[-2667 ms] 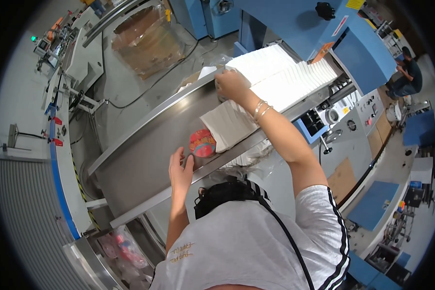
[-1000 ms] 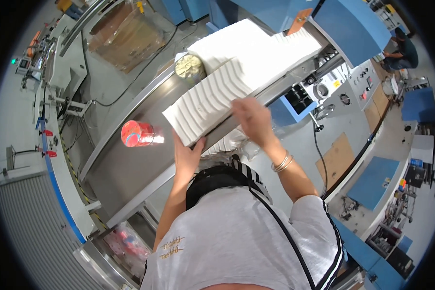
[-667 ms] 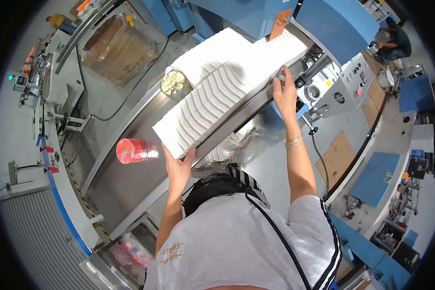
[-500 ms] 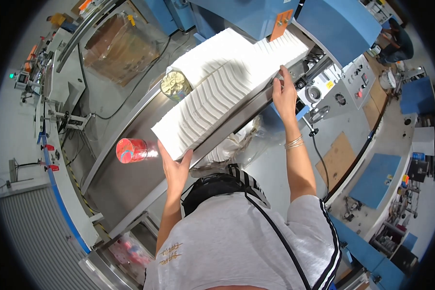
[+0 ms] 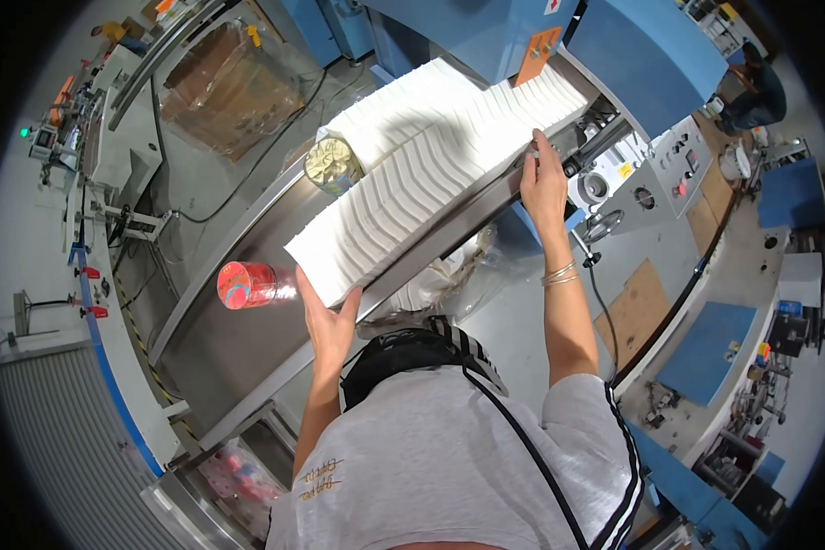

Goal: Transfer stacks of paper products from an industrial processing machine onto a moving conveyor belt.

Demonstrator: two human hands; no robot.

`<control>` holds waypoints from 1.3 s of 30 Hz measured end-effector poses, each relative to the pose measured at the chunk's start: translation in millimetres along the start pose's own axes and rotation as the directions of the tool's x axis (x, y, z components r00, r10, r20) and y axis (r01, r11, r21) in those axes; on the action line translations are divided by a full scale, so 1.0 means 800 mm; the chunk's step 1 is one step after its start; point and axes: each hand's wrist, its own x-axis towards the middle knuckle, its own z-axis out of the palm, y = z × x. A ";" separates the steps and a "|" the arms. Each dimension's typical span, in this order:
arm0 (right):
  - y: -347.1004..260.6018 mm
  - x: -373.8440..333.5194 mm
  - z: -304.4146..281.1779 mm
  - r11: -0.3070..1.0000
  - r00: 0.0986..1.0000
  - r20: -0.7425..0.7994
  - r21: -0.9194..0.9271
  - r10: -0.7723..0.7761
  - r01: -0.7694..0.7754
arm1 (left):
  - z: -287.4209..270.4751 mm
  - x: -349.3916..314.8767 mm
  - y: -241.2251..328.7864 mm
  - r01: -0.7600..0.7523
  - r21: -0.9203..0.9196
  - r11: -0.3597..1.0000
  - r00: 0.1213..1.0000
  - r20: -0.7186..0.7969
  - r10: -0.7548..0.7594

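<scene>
A long row of white folded paper sheets (image 5: 390, 197), standing on edge in wavy layers, lies slantwise along a metal table. My left hand (image 5: 328, 321) cups its near left end, thumb on the near side and the other fingers against the end face. Farther up on the right, my right hand (image 5: 546, 188) has its fingertips closed against the row's near side; its contact is partly hidden. Behind lies a second white paper stack (image 5: 399, 103). A wrapped cylinder with a crinkled gold top (image 5: 328, 160) touches the stacks. Left of my left hand rests a red-ended clear cylinder (image 5: 246, 285).
The metal table (image 5: 257, 353) has a raised curved rim. A blue machine (image 5: 458, 32) with an orange plate (image 5: 536, 57) overhangs the row's far end. A control panel (image 5: 678, 165) stands at right. Plastic-wrapped material (image 5: 431, 284) sits below the near edge. Another person (image 5: 753, 92) sits far right.
Both hands stay in almost the same places on the row, with the right fingers drawn slightly closer together. The whole view has shifted a little.
</scene>
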 end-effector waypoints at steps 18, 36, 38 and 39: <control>-0.009 0.014 -0.005 0.984 0.988 -0.047 -0.114 -0.145 0.139 | -0.002 0.002 -0.003 -0.018 -0.017 1.000 1.000 0.007 0.018; -0.025 0.119 -0.020 0.846 0.351 0.848 -0.188 0.397 -0.500 | -0.012 0.039 -0.002 0.520 -0.594 0.614 0.853 0.318 -0.415; -0.029 0.130 -0.018 0.840 0.256 0.861 -0.292 0.439 -0.457 | -0.012 0.046 -0.007 0.461 -0.599 0.655 0.887 0.314 -0.338; -0.028 0.132 -0.018 0.864 0.222 0.914 -0.210 0.340 -0.457 | -0.013 0.048 -0.006 0.466 -0.585 0.664 0.884 0.327 -0.333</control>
